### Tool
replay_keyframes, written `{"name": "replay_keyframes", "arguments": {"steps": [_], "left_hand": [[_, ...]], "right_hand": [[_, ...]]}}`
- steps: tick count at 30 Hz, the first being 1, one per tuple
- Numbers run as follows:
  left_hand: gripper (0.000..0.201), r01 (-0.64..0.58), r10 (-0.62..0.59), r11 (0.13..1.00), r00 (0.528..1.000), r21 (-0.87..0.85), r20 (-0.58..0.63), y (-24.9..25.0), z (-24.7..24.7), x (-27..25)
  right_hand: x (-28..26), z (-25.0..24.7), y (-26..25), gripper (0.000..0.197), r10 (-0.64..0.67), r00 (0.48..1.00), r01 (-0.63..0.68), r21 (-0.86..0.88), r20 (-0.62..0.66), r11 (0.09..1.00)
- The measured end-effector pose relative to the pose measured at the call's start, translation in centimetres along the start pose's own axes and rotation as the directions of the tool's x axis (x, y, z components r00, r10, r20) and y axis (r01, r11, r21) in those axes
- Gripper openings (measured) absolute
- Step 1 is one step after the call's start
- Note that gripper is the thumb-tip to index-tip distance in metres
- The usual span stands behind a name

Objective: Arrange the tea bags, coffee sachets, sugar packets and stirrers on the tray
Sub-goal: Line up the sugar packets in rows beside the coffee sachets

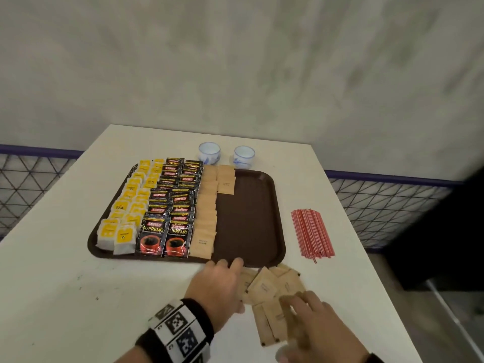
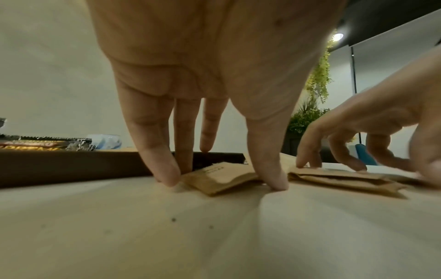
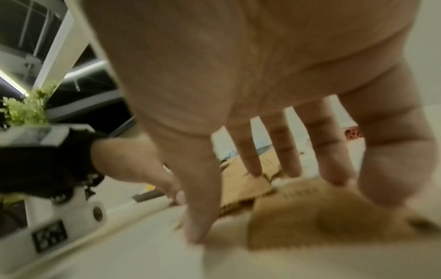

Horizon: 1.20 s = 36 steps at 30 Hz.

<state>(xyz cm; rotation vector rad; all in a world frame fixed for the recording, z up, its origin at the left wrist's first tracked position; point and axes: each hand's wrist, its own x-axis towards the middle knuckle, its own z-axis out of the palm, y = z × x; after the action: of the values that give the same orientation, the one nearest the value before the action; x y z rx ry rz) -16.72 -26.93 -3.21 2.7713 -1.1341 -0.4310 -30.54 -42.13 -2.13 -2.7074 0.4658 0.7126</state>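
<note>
Two hands gathering loose sugar packets (image 1: 264,286) | left hand (image 1: 218,286) spread flat, steadying them | right hand (image 1: 318,323) blurred, fingers loosely splayed | tray (image 1: 248,218) just beyond fingertips.

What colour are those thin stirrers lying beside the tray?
The stirrers are red with white stripes, clearest in the head view.

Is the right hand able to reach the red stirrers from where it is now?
Probably yes: the right hand rests on the loose sugar packets, and only bare table lies between it and the stirrers.
</note>
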Motion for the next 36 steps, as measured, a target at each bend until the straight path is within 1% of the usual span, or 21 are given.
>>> {"name": "replay_keyframes", "arguments": {"steps": [1,3,4,6,8,9,11,13,15,17,19,22,24,25,27,29,30,32,34,35,36], "left_hand": [[0.072,0.008,-0.008,1.000,1.000,-0.008,-0.003,0.0,0.1,-0.1],[0.065,0.012,-0.013,0.999,1.000,-0.038,-0.025,-0.1,0.3,-0.3],[0.059,0.005,-0.007,0.999,0.999,-0.053,-0.043,-0.2,0.4,-0.5],[0.038,-0.014,0.007,0.996,0.997,-0.089,-0.078,-0.4,0.5,-1.1],[0.023,-0.004,-0.007,0.993,0.995,-0.116,-0.097,-0.9,0.6,-1.7],[0.022,0.014,-0.026,0.991,0.995,-0.132,-0.096,-1.3,0.6,-2.1],[0.027,0.039,-0.061,0.979,0.992,-0.199,-0.107,-2.2,0.4,-2.9],[0.029,0.031,-0.075,0.948,0.989,-0.316,-0.126,-3.0,-0.1,-3.9],[0.030,0.010,-0.092,0.872,0.986,-0.489,-0.143,-3.3,-0.9,-5.0],[0.034,-0.047,-0.111,0.761,0.973,-0.647,-0.200,-3.0,-1.7,-6.1],[0.033,-0.111,-0.136,0.652,0.956,-0.750,-0.259,-2.2,-2.7,-7.1],[0.028,-0.177,-0.132,0.416,0.959,-0.892,-0.252,-0.8,-4.0,-8.3],[0.031,-0.214,-0.127,0.328,0.955,-0.920,-0.267,-0.1,-4.7,-9.0],[0.031,-0.237,-0.128,0.299,0.950,-0.925,-0.284,0.1,-4.9,-9.2],[0.032,-0.277,-0.118,0.267,0.941,-0.923,-0.316,0.6,-5.3,-9.4],[0.043,-0.300,-0.098,0.267,0.937,-0.916,-0.336,1.0,-5.4,-9.5],[0.047,-0.306,-0.088,0.269,0.936,-0.913,-0.340,1.2,-5.4,-9.5],[0.046,-0.311,-0.094,0.236,0.935,-0.920,-0.341,1.5,-5.5,-9.4],[0.043,-0.311,-0.118,0.163,0.936,-0.936,-0.331,1.6,-5.6,-9.3],[0.043,-0.309,-0.129,0.130,0.937,-0.942,-0.325,1.7,-5.7,-9.2],[0.042,-0.310,-0.139,0.107,0.936,-0.945,-0.323,1.7,-5.8,-9.1]], "right_hand": [[0.1,0.5,-0.5,0.071,0.009,0.999,-0.009,0.009,-0.041,1.000],[0.5,1.0,-1.1,0.060,-0.006,0.994,0.013,0.064,-0.112,0.998],[0.6,1.1,-1.2,0.055,-0.025,0.991,0.035,0.073,-0.133,0.997],[0.8,1.1,-1.4,0.044,-0.050,0.984,0.061,0.059,-0.169,0.996],[0.8,1.1,-1.3,0.039,-0.077,0.982,0.083,0.030,-0.170,0.996],[0.7,1.0,-1.2,0.037,-0.092,0.980,0.098,0.025,-0.174,0.995],[0.6,0.9,-1.0,0.033,-0.113,0.977,0.118,0.017,-0.181,0.993],[0.4,0.7,-0.9,0.032,-0.129,0.973,0.132,0.002,-0.190,0.991],[0.3,0.3,-0.8,0.030,-0.137,0.971,0.140,0.001,-0.194,0.990],[0.0,-0.1,-0.8,0.028,-0.143,0.967,0.146,-0.003,-0.211,0.989],[-0.3,-0.4,-0.7,0.026,-0.134,0.964,0.143,0.025,-0.231,0.989],[-0.6,-0.9,-0.5,0.020,-0.111,0.957,0.129,0.048,-0.270,0.991],[-0.5,-0.9,-0.5,0.010,-0.103,0.942,0.132,0.069,-0.318,0.989],[-0.4,-0.8,-0.7,0.009,-0.117,0.934,0.152,0.078,-0.337,0.985],[0.3,-0.3,-0.8,0.026,-0.170,0.933,0.194,0.043,-0.316,0.980],[1.2,0.0,-0.9,0.038,-0.213,0.941,0.219,-0.009,-0.263,0.976],[1.5,0.1,-1.0,0.039,-0.218,0.944,0.220,-0.019,-0.249,0.975],[1.9,0.2,-1.0,0.034,-0.216,0.948,0.221,-0.005,-0.236,0.975],[1.9,0.2,-1.1,0.020,-0.225,0.941,0.234,0.007,-0.253,0.972],[1.8,0.1,-1.1,0.019,-0.237,0.939,0.245,-0.002,-0.251,0.970],[1.7,0.0,-1.1,0.026,-0.252,0.936,0.255,-0.021,-0.244,0.967]]}}
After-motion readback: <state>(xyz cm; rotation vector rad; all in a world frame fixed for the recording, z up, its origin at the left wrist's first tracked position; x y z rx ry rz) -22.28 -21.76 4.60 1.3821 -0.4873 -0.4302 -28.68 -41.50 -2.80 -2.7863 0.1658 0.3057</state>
